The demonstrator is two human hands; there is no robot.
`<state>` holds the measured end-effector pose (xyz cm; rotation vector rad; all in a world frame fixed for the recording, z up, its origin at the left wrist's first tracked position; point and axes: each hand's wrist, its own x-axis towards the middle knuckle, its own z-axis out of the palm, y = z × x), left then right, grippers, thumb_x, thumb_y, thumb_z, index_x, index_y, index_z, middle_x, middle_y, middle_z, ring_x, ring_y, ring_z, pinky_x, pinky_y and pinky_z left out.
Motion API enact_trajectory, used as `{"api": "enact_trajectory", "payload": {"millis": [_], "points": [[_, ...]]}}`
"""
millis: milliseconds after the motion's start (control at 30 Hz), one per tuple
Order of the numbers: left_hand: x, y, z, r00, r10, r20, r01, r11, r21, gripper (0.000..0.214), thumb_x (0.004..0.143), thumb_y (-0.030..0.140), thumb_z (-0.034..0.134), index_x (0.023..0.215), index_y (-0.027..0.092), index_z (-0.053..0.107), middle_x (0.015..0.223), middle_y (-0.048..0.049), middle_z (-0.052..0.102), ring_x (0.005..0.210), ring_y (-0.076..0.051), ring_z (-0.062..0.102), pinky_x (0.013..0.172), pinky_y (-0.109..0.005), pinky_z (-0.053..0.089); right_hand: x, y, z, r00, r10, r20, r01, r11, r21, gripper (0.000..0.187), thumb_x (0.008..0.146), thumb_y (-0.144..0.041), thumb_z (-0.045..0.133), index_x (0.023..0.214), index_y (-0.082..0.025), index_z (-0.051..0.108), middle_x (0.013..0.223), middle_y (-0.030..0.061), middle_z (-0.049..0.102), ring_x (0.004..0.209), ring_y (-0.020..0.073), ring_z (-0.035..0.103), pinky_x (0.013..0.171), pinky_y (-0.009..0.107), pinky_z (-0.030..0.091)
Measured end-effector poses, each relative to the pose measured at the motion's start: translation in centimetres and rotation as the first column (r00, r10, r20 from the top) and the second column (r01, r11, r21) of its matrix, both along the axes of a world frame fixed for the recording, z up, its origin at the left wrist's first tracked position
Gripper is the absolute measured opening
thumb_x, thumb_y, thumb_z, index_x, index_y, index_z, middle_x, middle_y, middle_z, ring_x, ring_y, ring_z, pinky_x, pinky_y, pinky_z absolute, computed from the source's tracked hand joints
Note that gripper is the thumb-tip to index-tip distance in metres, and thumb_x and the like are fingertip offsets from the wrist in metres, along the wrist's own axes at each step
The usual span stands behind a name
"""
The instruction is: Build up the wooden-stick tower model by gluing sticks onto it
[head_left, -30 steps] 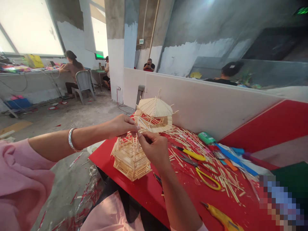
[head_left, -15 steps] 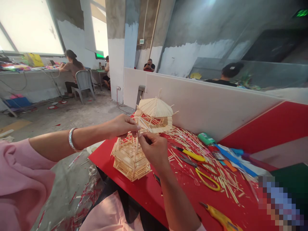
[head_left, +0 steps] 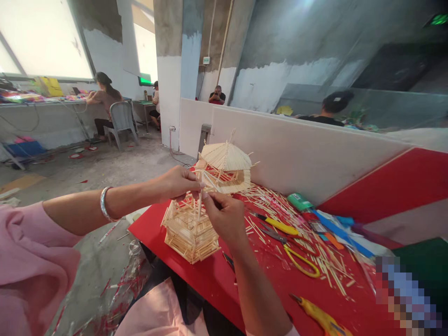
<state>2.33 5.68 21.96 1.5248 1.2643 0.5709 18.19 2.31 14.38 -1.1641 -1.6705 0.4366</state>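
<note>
Now both hands meet over a little house made of sticks. The left hand (head_left: 177,183) comes in from the left, with a silver bangle (head_left: 104,203) on its wrist. Its thumb and finger are pinched shut on the top of a thin stick (head_left: 199,209). The right hand (head_left: 224,217) comes up from below and pinches the same stick just under that, with its fingers curled tight. The stick stands nearly straight up. Its low end goes down into the base (head_left: 187,233), which sits right under the grip on the red table (head_left: 217,275). I cannot tell if that end touches the floor of the base. The base is a box with many sides, built from rows of sticks, with thin posts standing up around its rim.

Just behind the grip sits the roof (head_left: 226,158), a pointy cap of sticks, resting on the table by itself. Behind that stands a white board (head_left: 308,158). To the right of the grip lie lots of loose sticks (head_left: 329,267), spread over the red top. Among them lie scissors (head_left: 297,259) with yellow handles and a yellow cutter (head_left: 277,224). Farther right of the grip is a green bottle (head_left: 299,200), near the board. Low and to the right of the grip, near the table's front edge, lies another yellow tool (head_left: 322,318).
</note>
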Motion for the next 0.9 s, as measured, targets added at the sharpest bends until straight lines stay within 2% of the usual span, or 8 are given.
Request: {"api": "enact_trajectory", "payload": {"millis": [133,200,333,467,567,733,900], "points": [[0.0,-0.1,0.2,1.000,0.012,-0.024,-0.012,1.000,0.000,0.033,0.090,0.023,0.061,0.059,0.014,0.061,0.040,0.0058,0.041,0.034,-0.005,0.029,0.040,-0.022,0.020,0.6,-0.2,-0.1,1.000,-0.005,-0.015,0.005,1.000,0.006,0.040,0.091,-0.042,0.053,0.060,-0.018,0.062,0.051,-0.0041,0.046,0.052,0.0083,0.041,0.050,0.021,0.031],[0.1,-0.2,0.3,0.999,0.012,-0.032,-0.012,1.000,0.001,0.034,0.090,0.023,0.060,0.058,0.014,0.061,0.038,0.0064,0.038,0.034,-0.005,0.029,0.040,-0.023,0.019,0.8,-0.5,-0.2,1.000,-0.004,-0.029,0.004,1.000,0.005,0.037,0.091,-0.040,0.054,0.063,-0.018,0.064,0.052,-0.0043,0.048,0.052,0.0083,0.041,0.051,0.021,0.033],[0.2,-0.3,0.3,0.999,0.021,-0.034,-0.021,1.000,0.000,0.034,0.091,0.024,0.060,0.058,0.015,0.060,0.036,0.0077,0.033,0.033,-0.005,0.027,0.041,-0.023,0.018,1.1,-1.3,-1.0,0.996,0.006,-0.093,-0.008,1.000,-0.016,0.023,0.088,-0.034,0.059,0.080,-0.018,0.073,0.063,-0.0020,0.064,0.055,0.0096,0.052,0.055,0.021,0.040],[0.2,-0.3,0.3,0.999,0.030,-0.033,-0.031,0.999,-0.010,0.036,0.091,0.025,0.061,0.057,0.015,0.060,0.036,0.0074,0.033,0.033,-0.005,0.028,0.041,-0.023,0.018,1.3,-2.3,-2.2,0.994,-0.011,-0.108,0.012,1.000,0.011,0.016,0.084,-0.029,0.061,0.084,-0.019,0.074,0.074,0.0003,0.072,0.054,0.0091,0.054,0.053,0.021,0.043],[0.3,-0.3,0.3,0.999,0.040,-0.025,-0.040,0.999,0.000,0.037,0.091,0.024,0.060,0.056,0.015,0.060,0.036,0.0069,0.034,0.033,-0.005,0.028,0.040,-0.023,0.016,1.2,-3.0,-2.9,0.995,-0.009,-0.102,0.010,1.000,0.005,0.016,0.085,-0.030,0.062,0.082,-0.019,0.073,0.070,-0.0001,0.071,0.051,0.0083,0.053,0.050,0.021,0.041],[0.4,-0.5,0.4,0.999,0.050,-0.018,-0.051,0.999,-0.006,0.039,0.093,0.023,0.059,0.055,0.015,0.060,0.036,0.0071,0.034,0.033,-0.005,0.026,0.040,-0.023,0.015,0.7,-3.6,-3.3,0.995,0.062,-0.081,-0.068,0.995,-0.072,0.024,0.086,-0.037,0.062,0.073,-0.019,0.072,0.062,-0.0018,0.067,0.051,0.0080,0.052,0.051,0.020,0.039],[0.4,-0.4,0.3,0.998,0.057,-0.025,-0.057,0.998,0.002,0.039,0.092,0.025,0.060,0.055,0.015,0.060,0.037,0.0060,0.037,0.033,-0.005,0.026,0.040,-0.024,0.015,0.2,-3.6,-3.6,0.994,0.072,-0.084,-0.077,0.995,-0.062,0.023,0.085,-0.033,0.061,0.070,-0.019,0.071,0.061,-0.0016,0.065,0.052,0.0083,0.051,0.052,0.020,0.039]]}}
